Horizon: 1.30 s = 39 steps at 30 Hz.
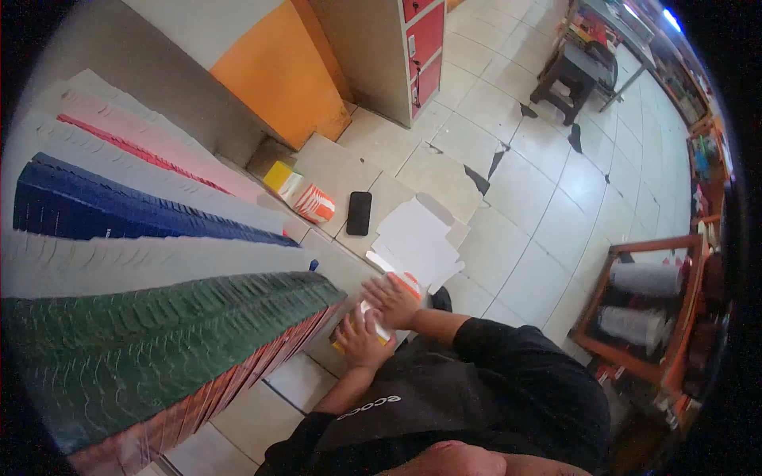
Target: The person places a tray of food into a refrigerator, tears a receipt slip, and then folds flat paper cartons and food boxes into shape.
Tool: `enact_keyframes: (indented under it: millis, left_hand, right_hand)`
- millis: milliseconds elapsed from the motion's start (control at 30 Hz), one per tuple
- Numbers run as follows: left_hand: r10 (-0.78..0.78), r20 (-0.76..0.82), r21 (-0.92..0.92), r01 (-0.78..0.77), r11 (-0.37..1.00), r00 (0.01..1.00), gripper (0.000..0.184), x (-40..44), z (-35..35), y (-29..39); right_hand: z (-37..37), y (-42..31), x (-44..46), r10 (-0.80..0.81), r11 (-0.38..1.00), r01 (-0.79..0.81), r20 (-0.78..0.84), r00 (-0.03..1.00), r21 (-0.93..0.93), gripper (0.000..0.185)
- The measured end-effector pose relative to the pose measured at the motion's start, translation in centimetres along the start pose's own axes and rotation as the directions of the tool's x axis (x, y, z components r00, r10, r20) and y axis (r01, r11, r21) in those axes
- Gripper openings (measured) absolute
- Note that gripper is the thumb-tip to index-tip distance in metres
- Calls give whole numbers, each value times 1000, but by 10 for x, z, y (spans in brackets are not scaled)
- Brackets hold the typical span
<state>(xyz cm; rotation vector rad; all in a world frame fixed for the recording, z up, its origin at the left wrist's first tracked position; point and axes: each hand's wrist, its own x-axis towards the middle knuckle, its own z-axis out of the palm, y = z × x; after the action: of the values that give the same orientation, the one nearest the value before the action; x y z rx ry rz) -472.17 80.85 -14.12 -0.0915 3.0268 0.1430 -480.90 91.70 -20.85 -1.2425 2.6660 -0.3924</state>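
Observation:
My left hand (365,341) lies over the lower end of a small box with yellow and white sides (383,334), which is mostly covered by my hands. Just above it, my right hand (390,301) rests on the box's upper part, where an orange-and-white patch (408,282) shows past the fingers. Both hands press round the box near my body. Beyond them lies an unfolded white carton sheet (417,238). A black phone (359,213) is to its left, and farther left a yellow, white and orange package (300,193) lies on its side.
Long stacks of green (175,341), white and blue (143,206) pieces fill the left side. A cabinet with red doors (425,59) stands ahead, beside an orange-painted wall (274,71). At the right are a dark stool (573,78) and a wood-framed glass case (643,305).

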Motion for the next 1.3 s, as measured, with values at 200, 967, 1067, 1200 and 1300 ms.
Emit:
enact_keyframes:
  millis: [200, 967, 1067, 1200, 1300]
  left_hand:
    - [-16, 2, 38, 16, 999, 1000, 79, 7, 5, 0]
    - [-40, 78, 90, 33, 995, 996, 71, 17, 8, -4]
    - [-23, 41, 81, 20, 997, 999, 72, 15, 13, -6]
    - [-40, 27, 77, 38, 996, 999, 72, 13, 14, -5]
    - [-67, 78, 71, 61, 996, 995, 71, 15, 10, -4]
  right_hand:
    - [-43, 65, 53, -94, 822, -93, 295, 951, 562, 43]
    - [190, 247, -20, 749, -258, -357, 419, 513, 898, 42]
    - [181, 246, 1, 717, -597, -84, 577, 391, 798, 35]
    - [190, 247, 27, 602, -788, -112, 796, 73, 606, 49]
    - [191, 245, 44, 558, -829, -219, 788, -259, 515, 67]
